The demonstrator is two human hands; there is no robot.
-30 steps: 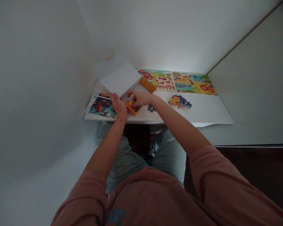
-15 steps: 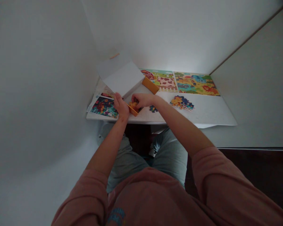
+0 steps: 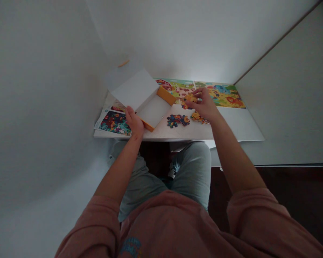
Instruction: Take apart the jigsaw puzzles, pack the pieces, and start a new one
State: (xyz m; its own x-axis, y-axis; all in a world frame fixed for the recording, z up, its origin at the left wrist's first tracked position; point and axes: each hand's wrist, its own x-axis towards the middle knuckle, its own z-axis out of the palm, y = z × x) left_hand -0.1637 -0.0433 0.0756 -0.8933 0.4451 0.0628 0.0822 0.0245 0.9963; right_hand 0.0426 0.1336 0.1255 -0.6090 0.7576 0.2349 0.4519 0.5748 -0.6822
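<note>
An open white cardboard box point(image 3: 153, 111) with orange inner walls sits on the table, its white lid point(image 3: 131, 87) standing up behind it. My left hand point(image 3: 134, 122) grips the box's near left corner. My right hand point(image 3: 204, 105) is raised over the table's back, pinching orange jigsaw pieces point(image 3: 188, 100) above a farm puzzle picture point(image 3: 177, 89). Just below that hand lies a small heap of jigsaw pieces point(image 3: 197, 117). A second loose cluster of dark blue and orange pieces point(image 3: 177, 120) lies between the box and the heap.
A white table point(image 3: 231, 125) fills the scene's middle, with white walls on both sides. A jungle puzzle picture point(image 3: 223, 96) lies at the back right. A printed puzzle sheet point(image 3: 114, 122) lies at the left. My knees are below the table's front edge.
My right hand has moved up and right from the box, carrying orange pieces. The box's inside now shows bare white, and more pieces lie loose on the table.
</note>
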